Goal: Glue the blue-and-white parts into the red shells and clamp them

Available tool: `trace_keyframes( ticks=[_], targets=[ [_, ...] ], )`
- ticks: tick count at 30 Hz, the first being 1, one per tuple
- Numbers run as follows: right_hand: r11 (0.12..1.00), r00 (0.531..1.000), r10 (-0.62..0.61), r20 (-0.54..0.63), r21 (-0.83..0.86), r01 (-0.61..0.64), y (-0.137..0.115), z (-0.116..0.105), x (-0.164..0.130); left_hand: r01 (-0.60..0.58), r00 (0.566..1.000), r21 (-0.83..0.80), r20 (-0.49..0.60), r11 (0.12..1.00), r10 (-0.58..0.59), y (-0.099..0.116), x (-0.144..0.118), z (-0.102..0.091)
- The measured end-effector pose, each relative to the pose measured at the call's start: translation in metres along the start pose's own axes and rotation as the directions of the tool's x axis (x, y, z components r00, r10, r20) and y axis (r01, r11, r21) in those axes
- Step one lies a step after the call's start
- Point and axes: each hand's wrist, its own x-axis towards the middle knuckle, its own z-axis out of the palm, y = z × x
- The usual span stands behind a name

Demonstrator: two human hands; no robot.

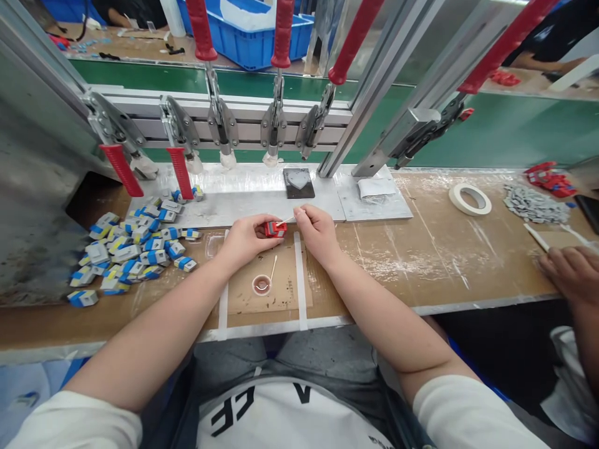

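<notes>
My left hand (246, 242) is closed around a small red and grey plastic part (275, 229), held just above the bench. Pinched in my right hand (318, 232) is a thin pale stick (287, 221), like a cotton swab, its tip touching or very near the red part. Below my hands lies a piece of cardboard (248, 298) edged with white tape. On it stands a small round cup (261, 285) of reddish-brown liquid, and a second swab (274, 267) leans out of the cup or lies at its rim; I cannot tell which.
A heap of white, blue and yellow parts (140, 243) lies left. Toggle clamps with red handles (283, 34) rise behind the metal plate (210, 209). A dark block (299, 183), tape roll (470, 199) and grey pieces (537, 204) sit farther right, near another person's hand (573, 271).
</notes>
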Motion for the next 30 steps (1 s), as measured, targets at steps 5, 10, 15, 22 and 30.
trace_keyframes(
  ticks=[5,10,15,22,30],
  targets=[
    [1.0,0.999,-0.022,0.025,-0.01,0.023,0.0,-0.001,-0.001,0.0,1.0,-0.005,-0.007,1.0,0.0,0.003,0.0,0.0],
    [0.998,0.999,-0.04,0.011,-0.038,0.04,0.0,-0.006,0.001,-0.002,1.0,0.006,-0.018,1.0,0.002,0.003,0.0,0.0],
    [0.986,0.996,-0.089,-0.02,-0.144,0.086,0.0,-0.01,0.003,-0.002,0.999,0.02,-0.032,1.0,0.003,0.002,-0.001,0.0],
    [0.965,0.988,-0.149,-0.041,-0.223,0.137,-0.001,-0.009,0.002,-0.017,1.0,0.07,-0.018,0.997,0.018,0.001,-0.002,0.0],
    [0.971,0.978,-0.204,0.03,-0.117,0.206,-0.008,-0.005,-0.002,-0.016,1.0,0.151,-0.013,0.988,0.018,0.005,-0.003,0.001]
  ],
)
